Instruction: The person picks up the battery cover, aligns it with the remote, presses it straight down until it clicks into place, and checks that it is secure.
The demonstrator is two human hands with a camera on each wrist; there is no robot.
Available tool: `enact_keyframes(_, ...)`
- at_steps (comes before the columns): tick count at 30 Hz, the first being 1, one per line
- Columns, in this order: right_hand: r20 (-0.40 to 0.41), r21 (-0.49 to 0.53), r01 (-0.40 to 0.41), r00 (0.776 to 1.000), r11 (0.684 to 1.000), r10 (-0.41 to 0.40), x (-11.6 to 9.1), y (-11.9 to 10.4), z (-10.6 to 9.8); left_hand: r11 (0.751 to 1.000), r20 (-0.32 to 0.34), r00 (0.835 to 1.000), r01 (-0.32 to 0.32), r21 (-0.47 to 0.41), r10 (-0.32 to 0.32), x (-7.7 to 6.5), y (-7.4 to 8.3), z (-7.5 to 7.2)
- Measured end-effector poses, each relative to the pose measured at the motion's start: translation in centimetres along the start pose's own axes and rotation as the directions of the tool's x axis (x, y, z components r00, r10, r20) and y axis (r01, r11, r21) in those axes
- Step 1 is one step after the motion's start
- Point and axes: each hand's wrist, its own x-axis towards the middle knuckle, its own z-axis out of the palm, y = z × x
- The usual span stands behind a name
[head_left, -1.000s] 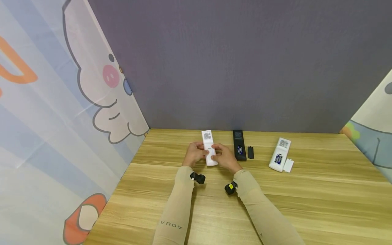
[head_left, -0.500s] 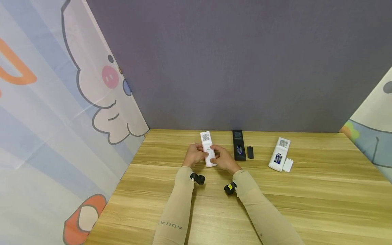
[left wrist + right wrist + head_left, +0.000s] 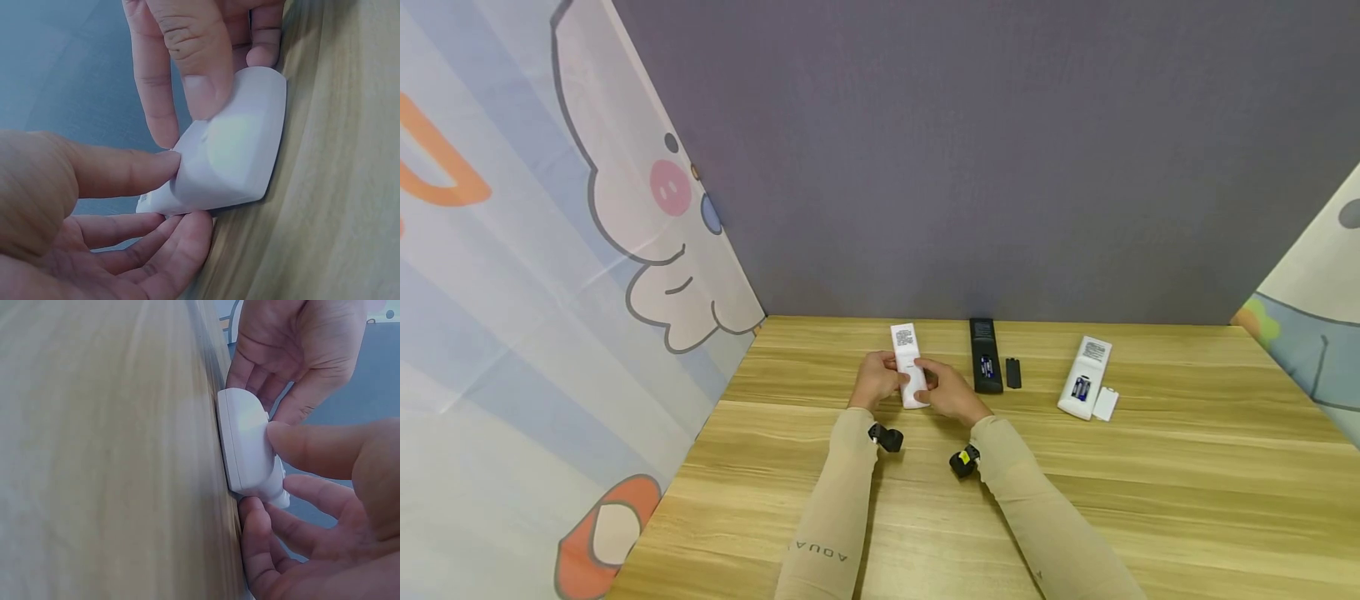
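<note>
A: What fills the left edge of the frame?
B: A pale curtain (image 3: pixel 512 300) printed with cartoon figures. To its right, a dark grey panel (image 3: pixel 962 167) spans the upper middle, behind the wooden table (image 3: pixel 1210 417).

A: And the left hand (image 3: pixel 874 379)?
B: Near the middle of the frame, a little below half height, in a beige sleeve (image 3: pixel 831 508) rising from the bottom edge. Its grip pinches the left side of a white remote (image 3: pixel 911 368), thumb on the upward face.

A: Where exactly is that remote?
B: Slightly right of centre, between both hands, its back facing up and a printed label (image 3: pixel 905 337) at its far end. I can't tell whether it rests fully on the table.

A: The right hand (image 3: pixel 953 390)?
B: Its grip holds the remote's right side, with the thumb near the close end.

A: Further right?
B: A black remote (image 3: pixel 979 337) with batteries (image 3: pixel 987 367) showing, and a small black cover (image 3: pixel 1013 373) just beside it. Then, in the right half, a second white remote (image 3: pixel 1088 367), also showing batteries (image 3: pixel 1081 388), with a white cover (image 3: pixel 1106 404) by its lower right side.
</note>
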Motion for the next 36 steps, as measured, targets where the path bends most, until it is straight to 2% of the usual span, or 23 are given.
enact_keyframes(11, -0.001, 0.008, -0.026, 1.000, 1.000, 0.026, 0.12, 0.11, 0.14, 0.998, -0.046, 0.999, 0.003, 0.059, 0.000, -0.18, 0.28, 0.21)
enact_keyframes(24, -0.001, 0.019, -0.052, 0.999, 0.998, 0.052, 0.38, 0.23, 0.15, 0.993, -0.048, 0.999, -0.020, 0.113, 0.025, 0.04, 0.08, 0.07)
enact_keyframes(36, 0.013, 0.014, -0.034, 0.999, 0.999, 0.034, 0.14, 0.31, -0.05, 0.991, -0.047, 0.998, -0.029, 0.130, 0.035, 0.08, -0.25, 0.29)
